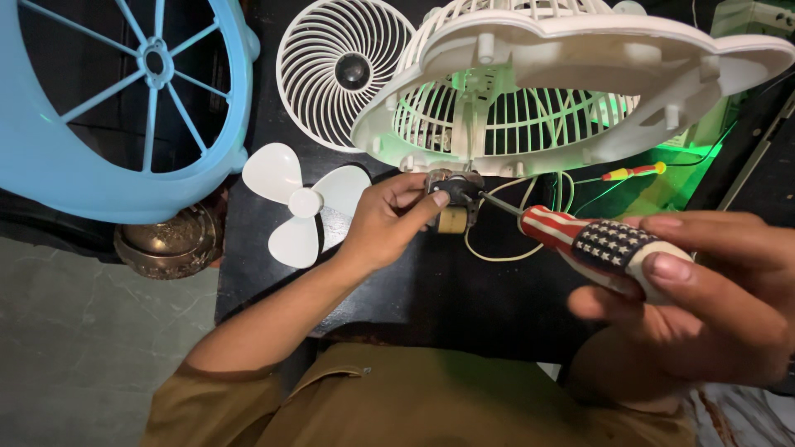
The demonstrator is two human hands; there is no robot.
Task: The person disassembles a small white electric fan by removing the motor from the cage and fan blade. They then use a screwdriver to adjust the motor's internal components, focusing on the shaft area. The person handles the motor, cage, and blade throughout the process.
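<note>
My left hand (387, 219) grips a small fan motor (454, 199) just below the white fan housing (571, 74), which stands tilted at the top centre. My right hand (704, 306) holds a screwdriver (600, 244) with a striped and starred handle. Its metal shaft reaches left and its tip touches the motor. Pale wires (505, 240) loop from the motor down over the dark table (464, 306) and up to the housing.
A white three-blade propeller (302, 203) lies left of my left hand. A round white grille (339, 66) rests behind it. A light blue fan frame (124, 108) fills the upper left, with a brass bowl (170, 244) below it. A small red-and-yellow screwdriver (633, 172) lies at right.
</note>
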